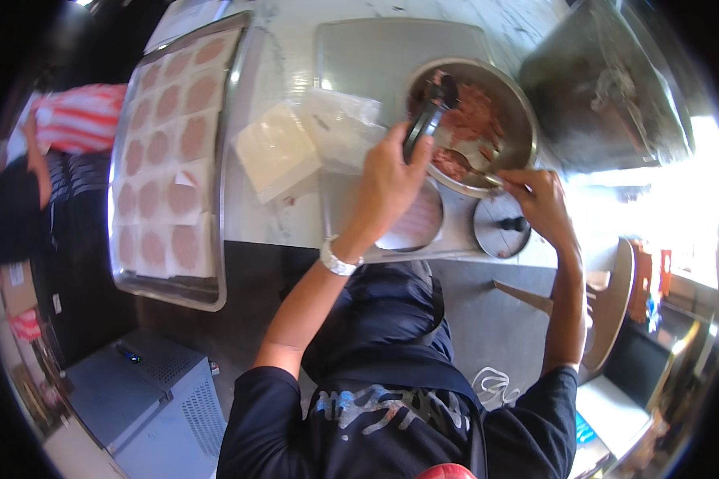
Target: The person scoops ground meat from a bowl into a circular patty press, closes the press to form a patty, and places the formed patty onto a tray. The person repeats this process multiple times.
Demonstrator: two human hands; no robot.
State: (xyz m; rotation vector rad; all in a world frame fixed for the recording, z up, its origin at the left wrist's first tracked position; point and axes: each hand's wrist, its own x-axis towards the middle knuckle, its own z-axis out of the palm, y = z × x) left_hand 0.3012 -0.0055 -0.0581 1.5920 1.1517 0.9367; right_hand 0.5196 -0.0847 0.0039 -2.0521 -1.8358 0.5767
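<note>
My left hand (pixel 396 164) grips a black-handled scoop (pixel 424 123) above the steel mixing bowl (pixel 530 135). Bits of meat cling to the scoop's dark head. In my right hand (pixel 542 194) is a metal spoon (pixel 479 175), its end down in the bowl near the rim closest to me. Raw ground meat (pixel 473 117) lies in the bowl, and a smaller clump sits by the spoon. Below my left wrist is a shallow round dish (pixel 416 221) with a pale pink surface, partly hidden by that arm. A round press plate with a black knob (pixel 503 226) lies below my right hand.
At left, a metal sheet tray (pixel 220 239) bears rows of flat round patties on paper squares. A stack of square paper sheets (pixel 278 149) and a clear plastic bag (pixel 344 123) lie mid-table. A large steel container (pixel 605 90) stands right. Another person's arm (pixel 36 161) is at far left.
</note>
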